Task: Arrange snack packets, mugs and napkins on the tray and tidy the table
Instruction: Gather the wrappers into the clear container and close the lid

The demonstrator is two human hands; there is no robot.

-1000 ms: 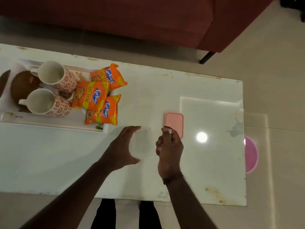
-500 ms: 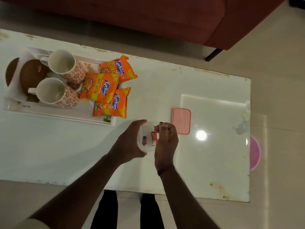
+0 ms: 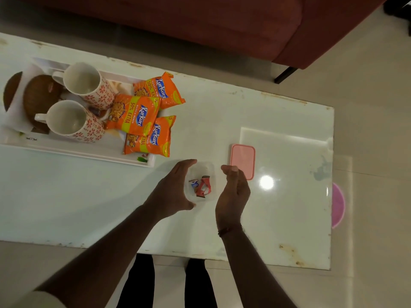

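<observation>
Tidying, I'd say: the left hand (image 3: 172,190) cups the clear box (image 3: 208,169) of wrappers (image 3: 202,187) on the surface (image 3: 284,223). The right hand (image 3: 233,194) hangs open, empty, beside the box. Next, likely the pink lid (image 3: 242,160) just beyond it. The loaded tray (image 3: 89,153) sits well left.

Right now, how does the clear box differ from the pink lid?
The clear box is see-through and holds wrappers; the pink lid is opaque and bare. The left hand cups the clear box; the pink lid lies flat alongside. Both are rounded rectangles on the table.
</observation>
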